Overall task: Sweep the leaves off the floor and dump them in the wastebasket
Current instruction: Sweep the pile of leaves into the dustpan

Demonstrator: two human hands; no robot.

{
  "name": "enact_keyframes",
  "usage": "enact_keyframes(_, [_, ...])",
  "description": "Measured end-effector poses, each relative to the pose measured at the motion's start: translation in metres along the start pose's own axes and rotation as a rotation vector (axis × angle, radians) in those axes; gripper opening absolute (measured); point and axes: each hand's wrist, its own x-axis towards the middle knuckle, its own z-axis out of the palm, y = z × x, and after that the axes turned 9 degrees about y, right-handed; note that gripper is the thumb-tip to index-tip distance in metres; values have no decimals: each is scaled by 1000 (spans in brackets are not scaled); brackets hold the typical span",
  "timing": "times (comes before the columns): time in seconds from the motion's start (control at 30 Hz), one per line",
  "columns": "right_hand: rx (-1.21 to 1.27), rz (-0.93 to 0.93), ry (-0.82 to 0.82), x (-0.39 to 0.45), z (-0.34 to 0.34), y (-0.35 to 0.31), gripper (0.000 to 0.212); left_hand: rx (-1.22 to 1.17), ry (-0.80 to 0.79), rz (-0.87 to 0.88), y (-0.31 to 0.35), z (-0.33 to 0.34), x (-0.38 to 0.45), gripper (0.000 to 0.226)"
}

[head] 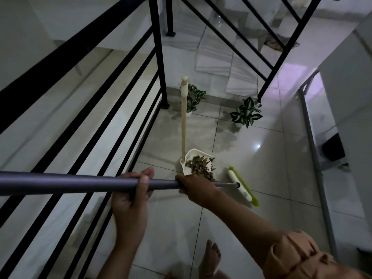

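Observation:
Both my hands grip the grey broom handle (80,183), which runs across the view from the left. My left hand (130,198) holds it nearer me and my right hand (196,188) further down towards the head. The white and green broom head (242,187) rests on the tiled floor, just right of the dustpan. A pile of dry brown leaves (201,167) lies in the white dustpan (191,156) and spills over its front lip. The dustpan's long cream handle (183,117) stands upright. No wastebasket is plainly in view.
A black metal railing (100,97) runs along the left, and a stair rail (267,63) crosses the top. Two small potted plants (193,98) (246,113) stand on the floor beyond the dustpan. A grey metal frame (314,150) and a dark box (333,147) are at the right. My bare foot (211,256) is below.

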Motion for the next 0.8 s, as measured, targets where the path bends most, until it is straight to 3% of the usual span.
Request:
enact_keyframes(0.2, [44,56,-45,0,10,25,24,38,-16,-29,-21,16,-3,16])
enact_keyframes(0.43, [80,-57,-81,16,13,-7,25,127,149,68,-6,-9,-6,26])
enact_keyframes(0.67, [43,-134,-25,18,-4,-28,27,113,136,235,21,-13,-7,32])
enact_keyframes(0.8, [13,-98,-35,7,-14,-8,28,97,117,184,13,4,-11,38])
